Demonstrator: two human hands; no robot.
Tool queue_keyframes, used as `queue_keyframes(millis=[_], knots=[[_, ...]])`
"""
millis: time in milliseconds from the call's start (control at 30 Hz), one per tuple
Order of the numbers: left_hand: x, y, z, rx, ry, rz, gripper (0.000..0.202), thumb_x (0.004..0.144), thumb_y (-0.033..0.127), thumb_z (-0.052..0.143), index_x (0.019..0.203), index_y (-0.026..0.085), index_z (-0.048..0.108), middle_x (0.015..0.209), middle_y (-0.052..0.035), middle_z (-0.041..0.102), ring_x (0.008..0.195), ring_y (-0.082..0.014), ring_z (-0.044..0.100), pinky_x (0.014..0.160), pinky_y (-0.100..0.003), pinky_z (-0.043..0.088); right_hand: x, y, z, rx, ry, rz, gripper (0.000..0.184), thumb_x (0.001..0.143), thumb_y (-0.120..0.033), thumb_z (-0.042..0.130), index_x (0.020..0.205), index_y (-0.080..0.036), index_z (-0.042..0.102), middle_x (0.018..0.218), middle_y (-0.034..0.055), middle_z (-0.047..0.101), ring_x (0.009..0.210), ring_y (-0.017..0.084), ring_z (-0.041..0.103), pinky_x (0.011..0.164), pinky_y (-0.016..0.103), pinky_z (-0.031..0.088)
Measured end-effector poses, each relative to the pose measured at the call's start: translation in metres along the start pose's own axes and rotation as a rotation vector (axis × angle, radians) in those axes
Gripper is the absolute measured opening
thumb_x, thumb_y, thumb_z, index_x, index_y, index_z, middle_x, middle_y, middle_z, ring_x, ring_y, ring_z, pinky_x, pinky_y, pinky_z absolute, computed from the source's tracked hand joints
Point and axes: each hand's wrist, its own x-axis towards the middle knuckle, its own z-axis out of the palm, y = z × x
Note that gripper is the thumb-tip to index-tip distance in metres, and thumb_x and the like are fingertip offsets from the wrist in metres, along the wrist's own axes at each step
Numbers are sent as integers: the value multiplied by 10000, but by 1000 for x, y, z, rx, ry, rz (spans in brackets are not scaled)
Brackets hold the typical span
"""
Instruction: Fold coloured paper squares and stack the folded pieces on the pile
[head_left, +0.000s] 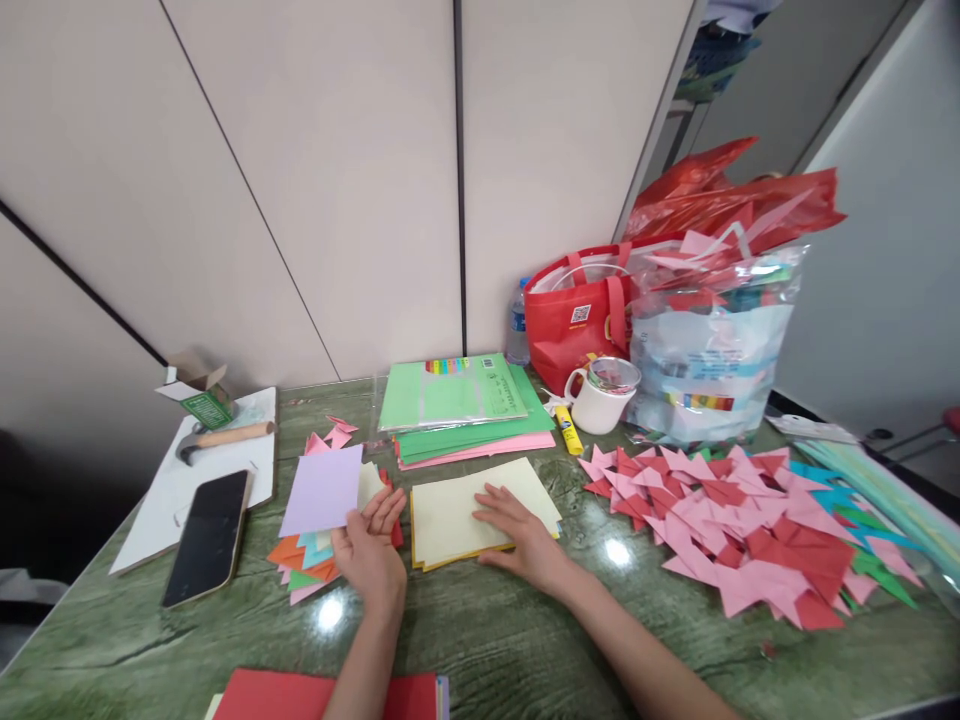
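My left hand (371, 555) is turned partly palm up, its fingers apart. It touches the lower right corner of a light purple paper square (322, 490), which covers part of a loose pile of coloured paper squares (304, 580). My right hand (525, 535) lies with fingers spread on a stack of cream paper (450, 505), which has yellow edges showing below. Pink folded paper pieces (340, 432) sit behind the purple square. Red paper (277, 695) lies at the front edge, partly behind my left forearm.
Green paper packs (450, 390) lie at the back. A glue stick (568, 430), white mug (600, 410), red bag (570, 320) and clear plastic bag (712, 350) stand rightward, behind heaped folded paper (735, 520). Leftward are a phone (208, 540), hammer (232, 435) and small box (206, 400).
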Motion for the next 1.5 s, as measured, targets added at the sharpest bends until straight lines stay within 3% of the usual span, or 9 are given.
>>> queue_keyframes(millis=[200,333,633,900,1167,1300,1400,1500], knots=[[-4,2,4,-25,-6,-108,134,782,275,431,731,201,331,627,-68,689,612,-228,665,658,-429,501,0,1,2,-39,3,-5,398,667,-314,670,1042,-213,585,1171,110,539,1172,252,401,988,486,290],[-8,4,5,30,-39,-173,123,778,302,431,798,186,395,586,-58,681,506,-207,645,537,-352,504,0,2,2,-60,-7,-16,362,678,-315,660,1021,-221,598,1152,106,555,1161,251,416,978,484,301],[-17,2,6,130,-125,-129,186,752,354,452,832,188,431,488,13,619,355,-156,559,356,-240,417,1,-4,3,-224,-33,-102,186,826,-227,485,959,-243,613,1088,58,601,1149,239,431,953,476,332],[-19,3,6,118,-153,-101,184,768,363,450,821,187,448,488,15,612,369,-143,548,351,-220,395,2,-7,3,-97,55,-42,190,802,-118,432,912,-201,562,935,56,646,1040,200,522,951,447,356],[-24,4,6,164,-183,-91,183,787,356,435,730,184,462,382,73,499,275,-83,426,286,-160,296,3,-11,3,10,238,68,113,780,-161,466,817,-214,559,848,47,655,923,199,587,911,437,408],[-25,-2,5,225,-357,-240,237,760,402,487,731,167,490,408,47,530,307,-98,475,312,-177,338,6,-16,-3,17,397,31,115,794,-148,461,794,-202,563,859,55,656,924,196,589,897,428,425],[-30,-9,6,255,-568,-489,295,700,397,574,857,149,545,639,-53,658,537,-179,622,452,-257,467,7,-20,-7,24,442,-77,146,789,-117,476,850,-200,579,892,58,656,955,198,577,895,432,427],[-36,-12,7,172,-732,-640,345,672,330,626,966,163,558,894,-111,665,787,-237,633,630,-341,502,8,-26,-8,31,381,-188,212,779,-91,493,923,-215,587,933,57,653,1008,206,548,898,446,418]])
